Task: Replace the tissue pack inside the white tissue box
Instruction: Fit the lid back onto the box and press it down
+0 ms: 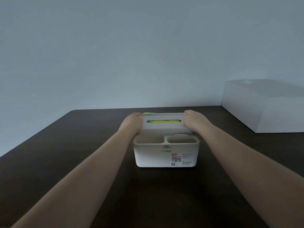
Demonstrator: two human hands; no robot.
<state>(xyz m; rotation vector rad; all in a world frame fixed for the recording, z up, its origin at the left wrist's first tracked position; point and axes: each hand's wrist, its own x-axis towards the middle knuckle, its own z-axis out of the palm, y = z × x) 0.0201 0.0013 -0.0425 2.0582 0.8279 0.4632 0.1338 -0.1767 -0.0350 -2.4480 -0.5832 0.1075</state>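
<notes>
A white tissue box (154,157) with two open front compartments and a label stands in the middle of the dark table. Its white lid (164,125) with a long slot sits at the back, slightly raised and tilted. A green tissue pack (162,121) shows through the slot and peeks out above the lid's far left corner. My left hand (131,122) grips the lid's left end. My right hand (194,120) grips its right end.
The dark wooden table (82,145) has its far edge close behind the tissue box and meets a plain wall. A large white box (263,106) sits at the back right of the table.
</notes>
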